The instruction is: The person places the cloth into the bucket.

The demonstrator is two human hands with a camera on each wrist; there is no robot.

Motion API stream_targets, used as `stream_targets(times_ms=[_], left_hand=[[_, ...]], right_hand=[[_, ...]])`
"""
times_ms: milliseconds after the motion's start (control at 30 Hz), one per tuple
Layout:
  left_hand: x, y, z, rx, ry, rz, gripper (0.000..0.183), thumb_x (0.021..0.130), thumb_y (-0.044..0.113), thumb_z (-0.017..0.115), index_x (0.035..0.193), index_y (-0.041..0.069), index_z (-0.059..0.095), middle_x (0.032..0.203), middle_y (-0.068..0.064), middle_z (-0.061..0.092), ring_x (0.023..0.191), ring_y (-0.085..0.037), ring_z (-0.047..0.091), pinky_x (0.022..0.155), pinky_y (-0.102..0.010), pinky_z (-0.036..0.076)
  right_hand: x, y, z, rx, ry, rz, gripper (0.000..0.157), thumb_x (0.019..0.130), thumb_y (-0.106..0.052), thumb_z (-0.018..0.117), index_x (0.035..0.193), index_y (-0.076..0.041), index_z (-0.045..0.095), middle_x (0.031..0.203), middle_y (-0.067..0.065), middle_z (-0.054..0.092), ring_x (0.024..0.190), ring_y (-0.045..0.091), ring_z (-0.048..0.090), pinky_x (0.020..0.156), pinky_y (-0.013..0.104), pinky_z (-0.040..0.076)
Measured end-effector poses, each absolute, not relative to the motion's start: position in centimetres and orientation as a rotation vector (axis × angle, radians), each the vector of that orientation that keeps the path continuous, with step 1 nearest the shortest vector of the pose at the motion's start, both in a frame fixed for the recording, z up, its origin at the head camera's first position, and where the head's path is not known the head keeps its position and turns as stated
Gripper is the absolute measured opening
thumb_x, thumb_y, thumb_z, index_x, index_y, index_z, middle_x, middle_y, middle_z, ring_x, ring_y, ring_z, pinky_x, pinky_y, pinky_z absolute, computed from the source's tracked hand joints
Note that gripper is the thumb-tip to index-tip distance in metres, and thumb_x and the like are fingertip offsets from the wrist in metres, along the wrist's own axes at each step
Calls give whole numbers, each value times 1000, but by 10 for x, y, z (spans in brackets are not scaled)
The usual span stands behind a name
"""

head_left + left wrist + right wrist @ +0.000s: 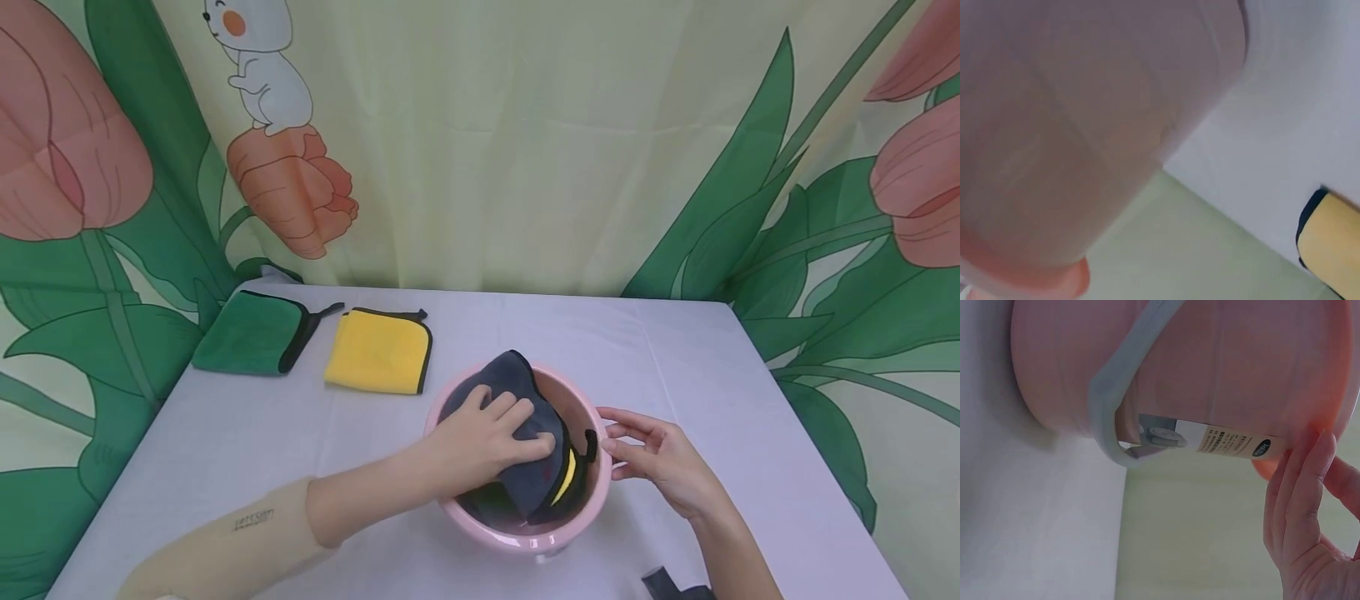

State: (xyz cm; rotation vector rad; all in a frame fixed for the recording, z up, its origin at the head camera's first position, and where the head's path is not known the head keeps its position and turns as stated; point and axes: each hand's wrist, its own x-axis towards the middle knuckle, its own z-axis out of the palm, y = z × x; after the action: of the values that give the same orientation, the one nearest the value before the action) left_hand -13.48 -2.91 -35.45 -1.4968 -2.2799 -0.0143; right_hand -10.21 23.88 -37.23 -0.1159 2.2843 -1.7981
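Observation:
A pink bucket stands on the table; in the right wrist view its grey handle hangs against the wall. Inside bulges a dark grey cloth with black edging. My left hand reaches over the rim from the left and grips this cloth with bent fingers. Beneath and beside it show a yellow strip, some dark green and a black loop. My right hand touches the bucket's right rim with nearly straight fingers. The left wrist view shows mostly the bucket's outer wall; the left hand is out of it.
A folded green cloth with black trim lies at the table's back left. Next to it is a folded yellow cloth. A black object is at the front edge by my right forearm. A printed curtain hangs behind the white table.

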Motion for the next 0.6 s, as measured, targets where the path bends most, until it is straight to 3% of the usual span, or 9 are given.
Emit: stream_targets(times_ms=[400,600], left_hand=[[-142,-16,-372,-1623,-2413,199,51,76,50,67,120,36,45,115,0,47,104,-16,43,77,-35,47],[-145,-12,-377,-1638,-2390,386,60,73,60,63,124,37,42,119,1,46,104,-14,45,76,-29,47]], right_hand=[[-103,239,-373,-171,2272,-1806,47,87,-5,59,128,10,43,94,9,61,73,19,67,64,36,55],[-102,239,-372,-159,2280,-1799,47,87,-6,59,128,10,43,94,8,62,73,19,67,64,36,55]])
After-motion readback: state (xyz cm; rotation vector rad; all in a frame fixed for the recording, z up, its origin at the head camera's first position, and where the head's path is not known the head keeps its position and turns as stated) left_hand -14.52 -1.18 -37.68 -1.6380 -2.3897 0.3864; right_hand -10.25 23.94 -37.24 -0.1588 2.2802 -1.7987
